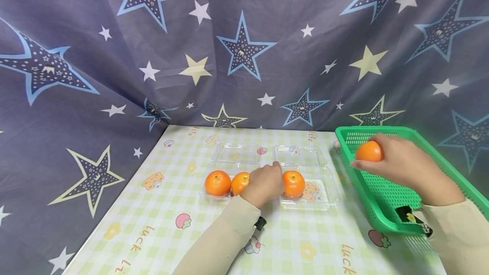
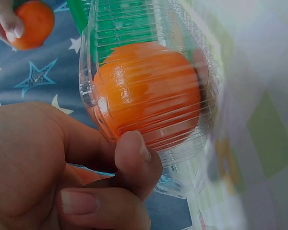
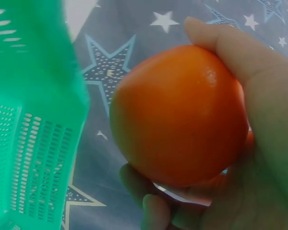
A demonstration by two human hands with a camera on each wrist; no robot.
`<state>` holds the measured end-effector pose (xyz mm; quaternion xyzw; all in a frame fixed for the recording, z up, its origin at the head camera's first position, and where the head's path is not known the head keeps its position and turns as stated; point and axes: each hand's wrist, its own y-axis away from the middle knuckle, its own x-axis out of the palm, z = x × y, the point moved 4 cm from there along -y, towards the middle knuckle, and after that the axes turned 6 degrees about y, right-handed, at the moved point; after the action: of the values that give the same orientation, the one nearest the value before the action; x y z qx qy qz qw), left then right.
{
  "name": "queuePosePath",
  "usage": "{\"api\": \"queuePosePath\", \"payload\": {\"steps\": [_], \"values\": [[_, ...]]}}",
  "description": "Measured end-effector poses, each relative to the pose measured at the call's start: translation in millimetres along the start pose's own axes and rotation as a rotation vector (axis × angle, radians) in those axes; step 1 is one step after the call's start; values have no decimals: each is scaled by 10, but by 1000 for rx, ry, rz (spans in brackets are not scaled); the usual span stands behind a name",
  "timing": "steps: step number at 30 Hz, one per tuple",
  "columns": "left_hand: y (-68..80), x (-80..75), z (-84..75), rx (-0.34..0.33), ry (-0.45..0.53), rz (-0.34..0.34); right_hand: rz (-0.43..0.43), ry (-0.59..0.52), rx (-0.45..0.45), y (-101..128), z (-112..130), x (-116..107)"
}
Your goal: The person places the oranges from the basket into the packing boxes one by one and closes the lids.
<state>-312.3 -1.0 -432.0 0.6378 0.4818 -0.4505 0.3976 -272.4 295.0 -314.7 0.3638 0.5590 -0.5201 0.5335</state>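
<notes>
Right hand (image 1: pixel 397 162) gripping orange (image 1: pixel 369 151) over basket (image 1: pixel 386 198); left hand (image 1: pixel 263 183) pinching three-orange tray (image 1: pixel 328 190)

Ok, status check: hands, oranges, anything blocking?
Right hand grips orange above green basket. Left hand rests between clear trays, three oranges inside. Path unobstructed.

Beige long sleeves (image 1: pixel 225 241); black wrist-worn devices (image 1: pixel 260 223).

Head view bright, evenly lit, shadows faint; star-patterned backdrop cloth (image 1: pixel 244 50) bows toward edges. Left wrist view: glare streaks on ribbed clear plastic clamshell box (image 2: pixel 149 86), checked tablecloth (image 2: pixel 259 115) blurred. Right wrist view soft throughout; perforated green plastic basket (image 3: pixel 29 124) smeared, probably motion blur.
</notes>
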Motion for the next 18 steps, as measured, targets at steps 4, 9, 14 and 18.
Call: {"api": "queuePosePath", "payload": {"steps": [4, 9, 14, 18], "values": [[6, 2, 7, 0, -4, 7, -19, -9, 3, 8, 35, -31], [4, -2, 6, -3, -8, 12, -26, -32, -16, 8, 90, -40], [14, -12, 2, -1, -12, 8, -54, -55, -21, 10, 138, -61], [16, -21, 0, 2, -9, 0, -63, -90, -24, 12, 192, -60]]}}
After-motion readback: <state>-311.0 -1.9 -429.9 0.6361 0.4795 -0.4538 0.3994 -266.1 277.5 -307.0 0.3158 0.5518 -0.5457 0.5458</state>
